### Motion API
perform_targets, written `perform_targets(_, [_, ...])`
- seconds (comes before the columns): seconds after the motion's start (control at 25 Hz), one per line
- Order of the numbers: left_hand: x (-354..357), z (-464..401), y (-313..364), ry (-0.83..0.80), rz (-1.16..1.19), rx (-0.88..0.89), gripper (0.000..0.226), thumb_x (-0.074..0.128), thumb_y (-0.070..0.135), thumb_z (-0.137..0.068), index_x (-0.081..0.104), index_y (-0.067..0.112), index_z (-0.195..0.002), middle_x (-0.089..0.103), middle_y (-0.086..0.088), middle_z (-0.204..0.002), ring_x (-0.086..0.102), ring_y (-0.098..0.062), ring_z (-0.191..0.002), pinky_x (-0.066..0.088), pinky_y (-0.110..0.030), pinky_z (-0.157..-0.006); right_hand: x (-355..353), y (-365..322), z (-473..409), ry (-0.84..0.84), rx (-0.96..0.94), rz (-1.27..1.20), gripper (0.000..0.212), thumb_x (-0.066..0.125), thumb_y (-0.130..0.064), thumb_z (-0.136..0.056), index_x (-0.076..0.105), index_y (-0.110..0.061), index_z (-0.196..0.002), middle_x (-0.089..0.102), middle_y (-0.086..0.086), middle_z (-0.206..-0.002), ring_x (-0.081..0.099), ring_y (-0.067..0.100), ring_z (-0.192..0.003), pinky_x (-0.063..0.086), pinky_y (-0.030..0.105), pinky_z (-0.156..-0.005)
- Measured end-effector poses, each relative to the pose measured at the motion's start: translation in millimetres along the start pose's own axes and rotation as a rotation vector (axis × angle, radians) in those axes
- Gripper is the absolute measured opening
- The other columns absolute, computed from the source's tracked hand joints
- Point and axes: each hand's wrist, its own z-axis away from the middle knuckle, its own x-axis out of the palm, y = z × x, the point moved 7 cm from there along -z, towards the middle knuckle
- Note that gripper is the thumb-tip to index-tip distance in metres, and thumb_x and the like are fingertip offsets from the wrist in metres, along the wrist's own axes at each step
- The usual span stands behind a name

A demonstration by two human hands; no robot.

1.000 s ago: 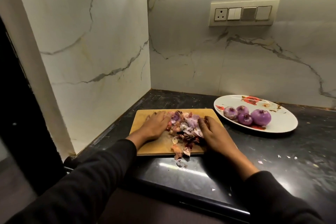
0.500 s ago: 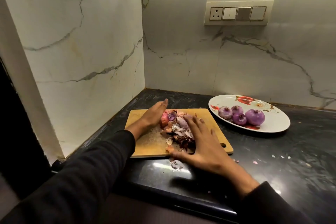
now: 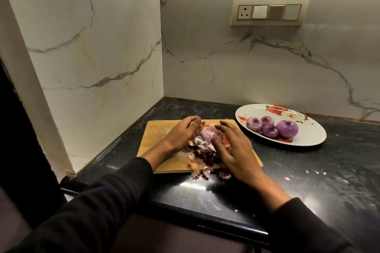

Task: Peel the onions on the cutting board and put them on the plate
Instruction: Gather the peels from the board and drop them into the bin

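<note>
**Wooden cutting board: hand positions at the peel heap**

Wooden cutting board (image 3: pixel 160 135) flat on the black desk (image 3: pixel 308 181), set in the marble corner. Heap of onion peels (image 3: pixel 202 150) at board centre, spilling over the near edge onto the desk.

Left hand (image 3: pixel 181 133): cupped against the left side of the heap, fingers loosely curved and touching the peels. Grip on any piece: cannot tell.

Right hand (image 3: pixel 236 150): palm down, fingers spread and lightly bent, pressed against the right side of the heap.

Both forearms in black sleeves, angled inward toward the board.

Four peeled onions (image 3: pixel 286 129) grouped on the floral plate (image 3: pixel 312 139), right of the board.
</note>
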Motion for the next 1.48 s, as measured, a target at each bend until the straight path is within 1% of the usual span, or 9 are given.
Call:
perform_targets(0.12, [-3.3, 15.7, 7.6, 0.05, -0.125, 0.021, 0.062, 0.037, 0.052, -0.104, 0.032, 0.019, -0.155, 0.037, -0.004, -0.158, 0.04, -0.015, -0.137, 0.031, -0.026, -0.107, -11.2, 4.0, 6.5, 0.027, 0.015, -0.023, 0.054, 0.05, -0.053, -0.097, 0.06, -0.013, -0.132, 0.056, 0.002, -0.137, 0.045, 0.008, -0.127, 0.032, 0.023, -0.108])
perform_targets(0.24, [-6.2, 30.9, 14.6, 0.105, -0.193, 0.022, 0.071, 0.037, 0.057, -0.099, 0.025, 0.019, -0.158, 0.022, -0.004, -0.164, 0.027, -0.019, -0.148, 0.023, -0.028, -0.111, -19.2, 8.5, 15.4, 0.05, 0.044, 0.003, 0.042, 0.057, -0.037, -0.098, 0.06, -0.01, -0.13, 0.058, 0.004, -0.132, 0.049, 0.015, -0.124, 0.032, 0.021, -0.103])
perform_targets(0.32, [-7.4, 44.9, 17.3, 0.178, -0.266, 0.014, 0.069, 0.04, 0.058, -0.099, 0.031, 0.018, -0.155, 0.029, -0.006, -0.159, 0.035, -0.021, -0.144, 0.028, -0.029, -0.109, -24.4, 13.8, 22.4, 0.068, 0.081, 0.007, 0.035, 0.061, -0.027, -0.098, 0.06, -0.009, -0.127, 0.06, 0.006, -0.127, 0.053, 0.019, -0.12, 0.033, 0.021, -0.098])
perform_targets(0.4, [-6.1, 67.6, 20.4, 0.291, -0.391, 0.041, 0.05, 0.048, 0.048, -0.101, 0.045, 0.019, -0.143, 0.044, -0.006, -0.14, 0.048, -0.021, -0.127, 0.037, -0.027, -0.099, -30.1, 21.4, 34.2, 0.073, 0.161, 0.016, 0.033, 0.06, -0.022, -0.098, 0.059, -0.009, -0.128, 0.059, 0.007, -0.126, 0.053, 0.021, -0.117, 0.034, 0.023, -0.096])
perform_targets(0.52, [0.3, 103.1, 18.3, 0.388, -0.534, 0.085, 0.028, 0.059, 0.038, -0.098, 0.054, 0.022, -0.119, 0.051, 0.003, -0.117, 0.051, -0.014, -0.107, 0.041, -0.024, -0.088, -41.7, 38.3, 56.1, 0.081, 0.327, 0.064, 0.025, 0.059, -0.019, -0.097, 0.059, -0.008, -0.12, 0.058, 0.012, -0.118, 0.054, 0.027, -0.11, 0.039, 0.03, -0.088])
perform_targets(0.68, [16.6, 122.4, 16.9, 0.364, -0.631, 0.134, 0.031, 0.07, 0.037, -0.091, 0.058, 0.024, -0.115, 0.055, 0.009, -0.112, 0.05, -0.009, -0.106, 0.042, -0.023, -0.092, -50.9, 54.7, 71.1, 0.014, 0.517, 0.25, 0.021, 0.06, -0.024, -0.094, 0.06, -0.008, -0.107, 0.059, 0.019, -0.111, 0.054, 0.037, -0.105, 0.043, 0.042, -0.088])
perform_targets(0.88, [46.7, 126.8, 31.5, 0.287, -0.604, 0.235, 0.03, 0.074, 0.029, -0.089, 0.061, 0.024, -0.116, 0.058, 0.008, -0.114, 0.053, -0.01, -0.108, 0.044, -0.021, -0.091, -39.4, 23.0, 78.9, -0.019, 0.438, 0.199, 0.031, 0.068, -0.024, -0.089, 0.057, -0.01, -0.115, 0.05, 0.013, -0.116, 0.055, 0.034, -0.104, 0.047, 0.04, -0.088])
perform_targets(1.2, [66.8, 120.2, 50.6, 0.267, -0.513, 0.282, 0.025, 0.071, 0.008, -0.088, 0.065, 0.02, -0.11, 0.071, 0.001, -0.105, 0.066, -0.016, -0.097, 0.055, -0.036, -0.082, -15.6, -17.6, 62.7, -0.027, 0.256, -0.047, 0.015, 0.075, -0.011, -0.082, 0.069, -0.01, -0.096, 0.07, 0.005, -0.092, 0.063, 0.021, -0.084, 0.05, 0.033, -0.074])
perform_targets(1.48, [55.6, 114.1, 57.9, 0.348, -0.397, 0.313, 0.028, 0.074, 0.003, -0.084, 0.067, 0.019, -0.106, 0.069, 0.004, -0.104, 0.062, -0.008, -0.095, 0.052, -0.022, -0.083, -22.2, -27.0, 47.7, 0.126, 0.246, -0.182, 0.029, 0.066, 0.011, -0.076, 0.072, -0.013, -0.092, 0.067, -0.005, -0.081, 0.064, 0.012, -0.078, 0.042, 0.004, -0.065])
